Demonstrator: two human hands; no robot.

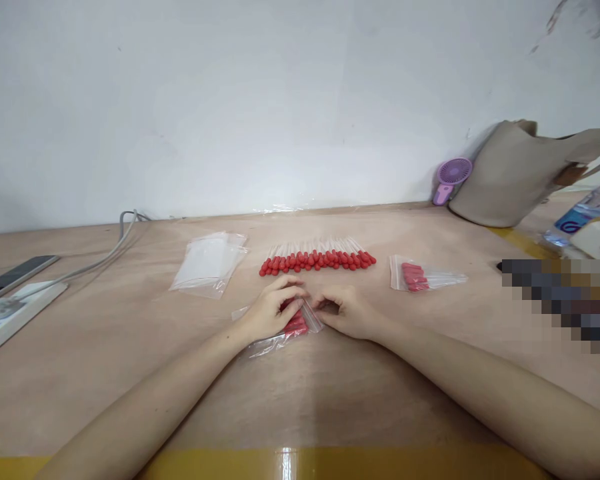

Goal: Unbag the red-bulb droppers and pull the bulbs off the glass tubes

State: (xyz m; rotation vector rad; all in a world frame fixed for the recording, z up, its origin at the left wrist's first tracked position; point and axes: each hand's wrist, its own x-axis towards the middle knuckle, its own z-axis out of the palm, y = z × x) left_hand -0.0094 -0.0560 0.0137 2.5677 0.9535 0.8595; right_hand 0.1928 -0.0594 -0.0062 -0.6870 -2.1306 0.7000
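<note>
Left hand is pinching the clear zip bag, long axis running roughly along bench front edge, zip end facing right hand, fingers curling, grip unclear.

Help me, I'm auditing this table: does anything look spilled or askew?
Nothing looks spilled. Slightly askew: the clear bags left of the red-tipped sticks lie fanned, edges unaligned, while the sticks form a row.

Thin clear sticks with red bulb heads lie in a row on the wood-toned worktop. In front of the row, the left hand's grip holds a clear plastic zip bag containing red pieces; the right hand's grip curls at its edge. Flat translucent bags lie left of the row, a filled clear pouch right, a purple handheld fan behind-right.
</note>
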